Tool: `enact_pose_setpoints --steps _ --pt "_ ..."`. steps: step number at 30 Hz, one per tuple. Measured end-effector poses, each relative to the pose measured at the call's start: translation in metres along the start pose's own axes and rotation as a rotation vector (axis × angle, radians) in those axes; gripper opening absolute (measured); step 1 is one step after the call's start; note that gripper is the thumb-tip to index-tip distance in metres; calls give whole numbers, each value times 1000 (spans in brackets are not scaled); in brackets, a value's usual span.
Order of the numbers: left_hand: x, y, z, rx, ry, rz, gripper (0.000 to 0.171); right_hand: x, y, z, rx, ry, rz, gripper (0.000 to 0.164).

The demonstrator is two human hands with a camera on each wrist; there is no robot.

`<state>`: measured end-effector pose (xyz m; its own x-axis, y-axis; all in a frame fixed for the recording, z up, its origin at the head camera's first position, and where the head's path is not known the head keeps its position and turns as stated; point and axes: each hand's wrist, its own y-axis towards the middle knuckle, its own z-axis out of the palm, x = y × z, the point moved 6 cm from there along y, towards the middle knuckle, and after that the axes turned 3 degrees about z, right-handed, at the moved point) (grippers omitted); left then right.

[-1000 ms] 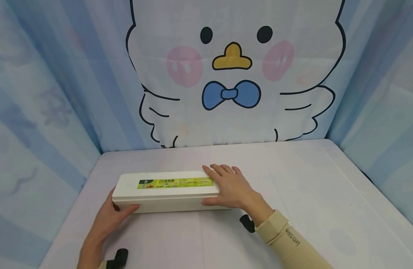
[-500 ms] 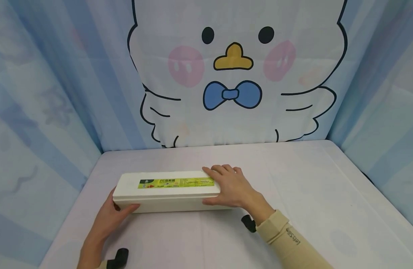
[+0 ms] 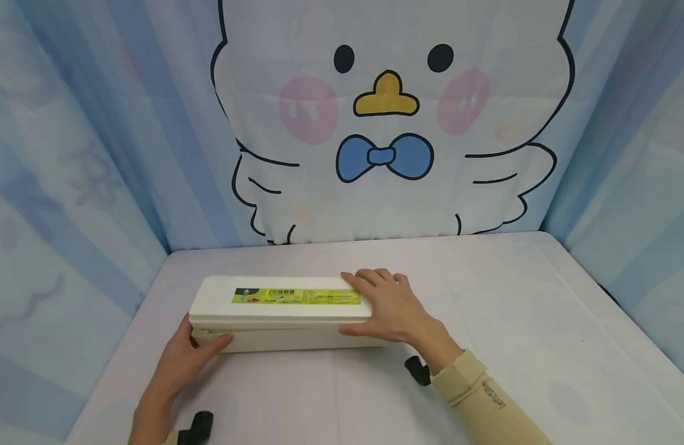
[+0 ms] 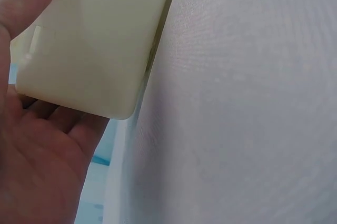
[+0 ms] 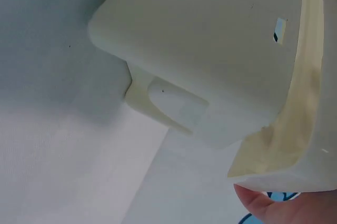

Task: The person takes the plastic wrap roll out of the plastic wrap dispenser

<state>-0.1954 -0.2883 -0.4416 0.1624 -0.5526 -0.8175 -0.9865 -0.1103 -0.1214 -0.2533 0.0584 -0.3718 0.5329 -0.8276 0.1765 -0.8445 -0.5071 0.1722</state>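
A long white plastic cling film box [image 3: 297,341] lies across the table. Its lid [image 3: 219,303], with a yellow-green label [image 3: 297,296], stands slightly raised over the base. My left hand [image 3: 177,361] grips the left end, its thumb on the front. In the left wrist view, fingers curl behind the box end [image 4: 89,50]. My right hand [image 3: 394,312] holds the lid's right end, thumb along the front edge and fingers over the top. From the right wrist, a gap shows between the base [image 5: 210,50] and the lid [image 5: 329,119]. The inside of the box is mostly hidden.
A pale cloth covers the table [image 3: 514,321]. Behind it hangs a curtain [image 3: 381,204] with a cartoon face and a blue bow tie, and blue curtains close off both sides. Black camera mounts [image 3: 200,426] sit at the wrists.
The lid has risen a little off the base with my right hand, opening a narrow gap along the front. My left hand stays at the left end.
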Motion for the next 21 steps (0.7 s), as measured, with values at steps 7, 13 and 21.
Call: enact_pose_setpoints --steps 7,13,21 --pt "-1 1 -1 2 68 9 116 -12 -10 -6 -42 9 24 94" --pt "-4 3 -3 12 138 11 114 -23 -19 -17 -79 40 61 95" --pt "-10 3 -4 -43 183 114 103 -36 -31 -25 -111 63 106 96"
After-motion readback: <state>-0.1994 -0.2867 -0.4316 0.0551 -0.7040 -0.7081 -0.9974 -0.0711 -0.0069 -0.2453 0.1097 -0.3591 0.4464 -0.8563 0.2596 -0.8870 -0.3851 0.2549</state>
